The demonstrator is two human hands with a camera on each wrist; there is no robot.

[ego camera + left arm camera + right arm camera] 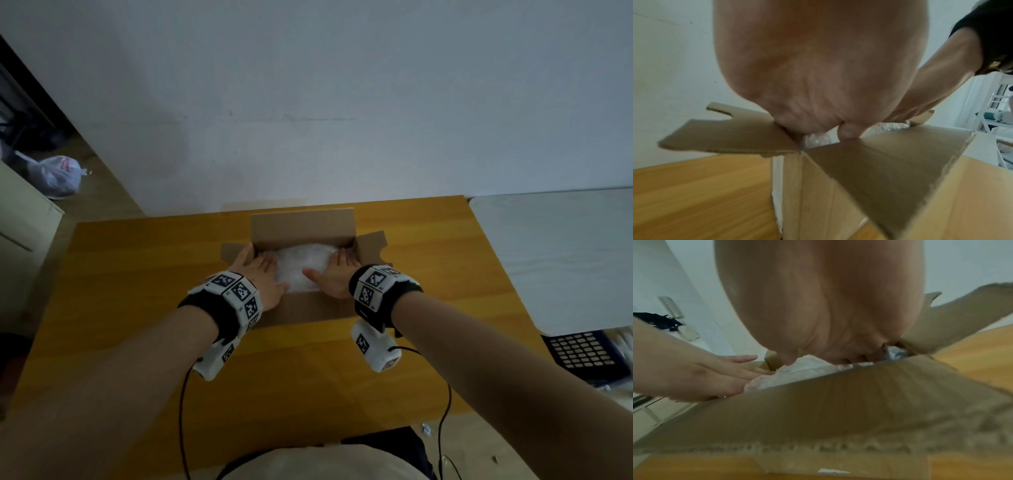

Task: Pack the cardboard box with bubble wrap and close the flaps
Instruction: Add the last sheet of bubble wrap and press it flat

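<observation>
No legible words, brands or numbers anywhere; only black-and-white coded squares on the wrist bands (236, 291). Red print on the plastic bag (58, 174) too blurred to read.

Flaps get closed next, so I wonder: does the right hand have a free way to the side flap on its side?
Probably yes: the right hand presses the bubble wrap just beside that right flap, with nothing between them.
</observation>
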